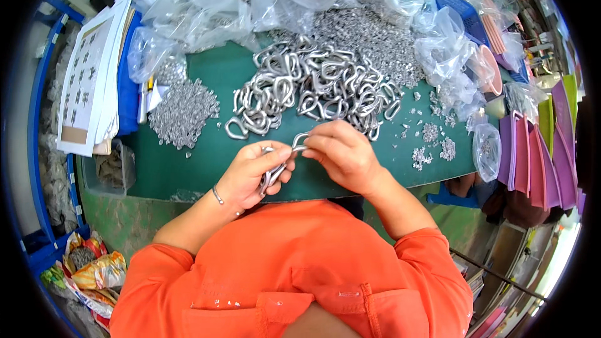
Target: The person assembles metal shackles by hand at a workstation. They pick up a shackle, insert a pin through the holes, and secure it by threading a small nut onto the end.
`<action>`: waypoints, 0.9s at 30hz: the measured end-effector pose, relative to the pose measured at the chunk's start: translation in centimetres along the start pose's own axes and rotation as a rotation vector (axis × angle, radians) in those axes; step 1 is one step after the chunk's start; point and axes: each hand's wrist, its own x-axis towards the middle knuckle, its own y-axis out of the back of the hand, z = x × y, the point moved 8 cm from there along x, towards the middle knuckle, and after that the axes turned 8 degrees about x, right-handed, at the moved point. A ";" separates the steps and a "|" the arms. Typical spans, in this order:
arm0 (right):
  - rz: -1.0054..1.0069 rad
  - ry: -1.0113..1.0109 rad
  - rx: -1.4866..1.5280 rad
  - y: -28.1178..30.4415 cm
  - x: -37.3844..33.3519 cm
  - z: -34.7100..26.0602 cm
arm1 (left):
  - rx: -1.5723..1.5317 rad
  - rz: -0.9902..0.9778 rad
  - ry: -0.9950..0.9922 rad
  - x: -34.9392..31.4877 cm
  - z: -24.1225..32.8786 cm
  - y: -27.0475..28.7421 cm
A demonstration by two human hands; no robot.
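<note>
Closed around several silver metal links [268, 179], my left hand [251, 172] is just over the near edge of the green table. My right hand [343, 153] pinches one bent metal link [300, 143] between thumb and fingers, and this link meets the tips of my left fingers. Whether it is hooked into the others cannot be made out. Just beyond both hands lies a large heap of the same thick, rounded metal links [319, 81]. One loose link [236, 129] rests at the heap's left near side.
Small shiny metal pieces form a pile [183, 112] at left and a wide spread [369, 34] at the back. Clear plastic bags [275, 0] cover the far side. Blue folders and papers [94, 81] stand left; pink and purple bins [532, 156] stand right. The green tabletop [206, 169] ends near my body.
</note>
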 end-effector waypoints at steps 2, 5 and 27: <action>0.013 -0.086 0.071 0.1 -0.1 0.6 | 0.141 0.071 -0.120 -0.2 1.2 -0.2; -0.011 -0.170 0.148 -0.7 -0.5 1.0 | 0.221 0.076 -0.199 -0.6 2.1 -0.1; -0.061 -0.091 0.103 -1.5 -0.6 0.9 | 0.230 0.063 -0.097 -0.4 1.3 0.2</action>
